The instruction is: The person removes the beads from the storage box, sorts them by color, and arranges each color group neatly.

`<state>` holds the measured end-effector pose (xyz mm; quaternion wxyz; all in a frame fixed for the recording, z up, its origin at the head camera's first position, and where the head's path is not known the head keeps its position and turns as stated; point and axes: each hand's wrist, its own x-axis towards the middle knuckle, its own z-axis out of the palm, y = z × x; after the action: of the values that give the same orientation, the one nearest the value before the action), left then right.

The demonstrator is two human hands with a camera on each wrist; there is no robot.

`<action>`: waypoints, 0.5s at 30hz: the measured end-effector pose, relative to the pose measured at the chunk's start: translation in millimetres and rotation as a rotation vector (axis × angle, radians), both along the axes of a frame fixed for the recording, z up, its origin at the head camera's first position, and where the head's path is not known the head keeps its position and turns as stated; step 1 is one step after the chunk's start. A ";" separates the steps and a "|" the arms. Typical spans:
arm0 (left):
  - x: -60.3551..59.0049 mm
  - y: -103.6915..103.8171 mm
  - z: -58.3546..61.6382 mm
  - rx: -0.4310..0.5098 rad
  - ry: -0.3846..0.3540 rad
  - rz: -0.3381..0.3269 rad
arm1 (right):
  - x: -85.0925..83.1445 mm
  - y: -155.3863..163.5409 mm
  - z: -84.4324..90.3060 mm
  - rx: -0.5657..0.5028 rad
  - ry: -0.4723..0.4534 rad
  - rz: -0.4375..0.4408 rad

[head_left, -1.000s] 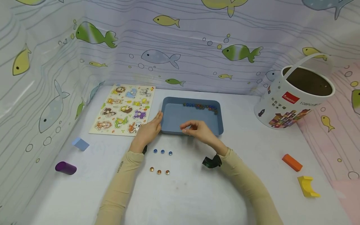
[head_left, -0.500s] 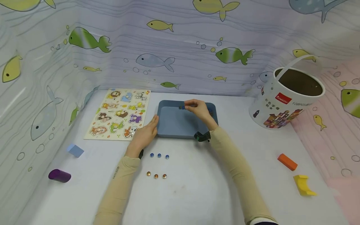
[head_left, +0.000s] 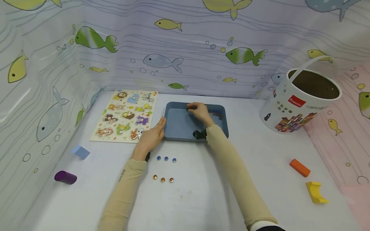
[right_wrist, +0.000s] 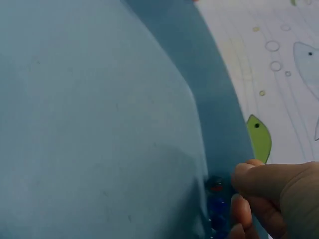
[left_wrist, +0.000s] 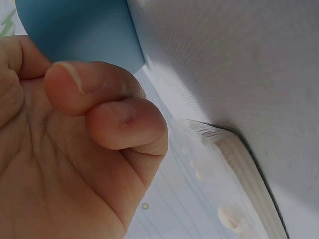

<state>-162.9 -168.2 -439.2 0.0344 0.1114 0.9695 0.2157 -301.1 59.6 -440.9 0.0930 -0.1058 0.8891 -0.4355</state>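
My left hand (head_left: 152, 136) rests against the left side of the blue-grey tray (head_left: 185, 139); in the left wrist view two fingers (left_wrist: 130, 124) bend toward the palm beside the tray wall (left_wrist: 94, 35). My right hand (head_left: 199, 111) reaches into the tray at its back wall. Its bent fingertips (right_wrist: 242, 175) are right at the end of a row of glass marbles (right_wrist: 217, 205), with a reddish dark marble (right_wrist: 215, 183) beside them. More marbles (head_left: 216, 113) lie along the back right corner, and the hand hides part of the row. No marble shows between the fingers.
Three blue marbles (head_left: 166, 158) and three orange marbles (head_left: 163, 180) lie in front of the tray. An animal puzzle board (head_left: 124, 116) is at left, near a light blue block (head_left: 81, 152) and purple cylinder (head_left: 66, 177). A bucket (head_left: 297, 106), orange block (head_left: 300, 167) and yellow arch (head_left: 316, 192) are at right.
My right hand has moved from above the tray's front edge to its back wall, then slightly left along the marble row. My left hand has stayed at the tray's left side.
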 end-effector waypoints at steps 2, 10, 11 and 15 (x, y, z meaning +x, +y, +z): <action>-0.2 0.2 0.2 -0.003 0.003 -0.001 | -1.5 -1.3 -1.9 0.027 0.015 0.005; -1.2 0.5 -0.1 -0.001 0.002 0.002 | -3.4 -3.1 -7.0 0.161 0.080 0.036; -1.1 0.4 -0.3 -0.001 0.001 0.003 | -3.4 -3.2 -7.3 0.179 0.085 0.041; -0.9 0.2 -1.3 0.000 0.000 0.007 | -3.1 -4.6 -7.7 0.218 0.093 0.052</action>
<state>-163.9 -168.0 -440.5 0.0337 0.1082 0.9699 0.2157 -304.2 55.0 -448.6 0.0742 -0.1383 0.9315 -0.3282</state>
